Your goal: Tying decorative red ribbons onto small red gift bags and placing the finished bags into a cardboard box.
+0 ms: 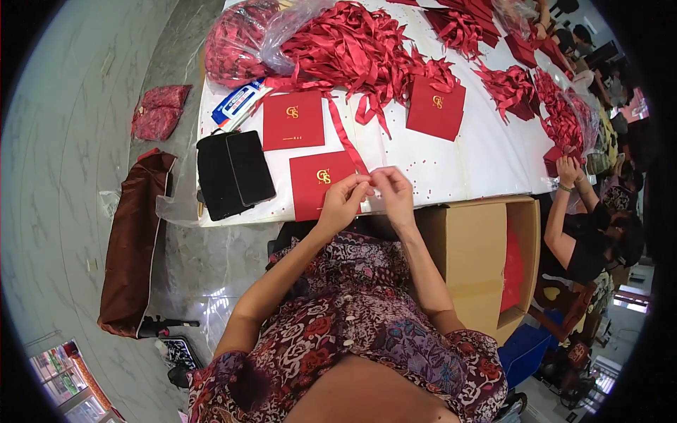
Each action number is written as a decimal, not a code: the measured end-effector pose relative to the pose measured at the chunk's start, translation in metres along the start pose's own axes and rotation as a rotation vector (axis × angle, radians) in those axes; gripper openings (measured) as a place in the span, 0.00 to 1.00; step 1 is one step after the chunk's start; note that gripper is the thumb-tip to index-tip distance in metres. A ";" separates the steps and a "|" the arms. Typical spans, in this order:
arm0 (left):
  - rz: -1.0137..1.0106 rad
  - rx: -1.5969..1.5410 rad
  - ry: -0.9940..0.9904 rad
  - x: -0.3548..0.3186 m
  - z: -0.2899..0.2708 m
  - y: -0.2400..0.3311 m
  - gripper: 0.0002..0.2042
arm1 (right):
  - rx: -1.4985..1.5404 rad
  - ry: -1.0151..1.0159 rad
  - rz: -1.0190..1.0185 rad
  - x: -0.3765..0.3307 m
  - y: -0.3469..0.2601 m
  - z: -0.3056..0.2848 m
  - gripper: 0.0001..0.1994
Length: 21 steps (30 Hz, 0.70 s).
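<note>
My left hand (343,200) and my right hand (395,194) meet at the table's near edge, fingertips pinched close together. A red satin ribbon (342,134) runs down from the pile to the fingertips of both hands, where its end is mostly hidden. Partly under my left hand lies a flat red paper piece with a gold emblem (307,185); whether it is a bag or a card I cannot tell. Just beyond it lies a similar red piece (293,130). Further right, more red pieces (436,116) overlap, with ribbons at their top edge.
A heap of red ribbons (352,46) and a clear plastic bag of ribbons (236,46) cover the far side. To the left are a black pouch (215,176) and a wipes pack (238,104). An open cardboard box (472,250) stands at right, near another person's hands (568,171).
</note>
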<state>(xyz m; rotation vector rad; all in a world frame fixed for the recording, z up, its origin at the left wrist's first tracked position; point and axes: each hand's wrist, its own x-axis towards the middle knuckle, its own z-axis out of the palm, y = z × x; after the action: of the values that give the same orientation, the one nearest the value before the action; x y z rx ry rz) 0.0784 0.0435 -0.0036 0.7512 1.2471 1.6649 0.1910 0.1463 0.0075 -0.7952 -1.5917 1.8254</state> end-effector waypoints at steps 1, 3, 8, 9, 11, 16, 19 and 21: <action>0.010 0.042 0.024 -0.002 0.001 0.004 0.09 | -0.026 0.075 -0.094 -0.001 -0.009 0.000 0.06; 0.050 0.159 0.085 -0.004 -0.002 0.015 0.11 | 0.005 0.157 -0.129 -0.006 -0.035 -0.010 0.05; 0.385 1.042 0.254 0.007 -0.049 0.021 0.17 | 0.143 0.123 -0.226 -0.027 -0.070 -0.034 0.02; 0.378 1.169 0.282 0.009 -0.054 0.020 0.19 | 0.112 0.070 -0.168 -0.030 -0.076 -0.031 0.02; 0.318 1.348 0.263 0.013 -0.068 0.014 0.25 | 0.047 -0.018 -0.023 -0.028 -0.071 -0.025 0.07; 0.278 1.374 0.213 0.019 -0.064 0.016 0.25 | -0.211 -0.040 0.001 -0.001 -0.011 0.004 0.05; 0.228 1.356 0.200 0.022 -0.061 0.023 0.24 | -0.408 -0.004 -0.116 0.012 0.003 0.021 0.07; 0.197 1.346 0.191 0.024 -0.057 0.027 0.23 | -0.522 0.029 -0.223 0.021 0.009 0.028 0.07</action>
<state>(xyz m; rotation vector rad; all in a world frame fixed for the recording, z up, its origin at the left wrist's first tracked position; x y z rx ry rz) 0.0110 0.0394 0.0036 1.5199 2.4925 0.8353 0.1561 0.1430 0.0005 -0.8166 -2.0795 1.2484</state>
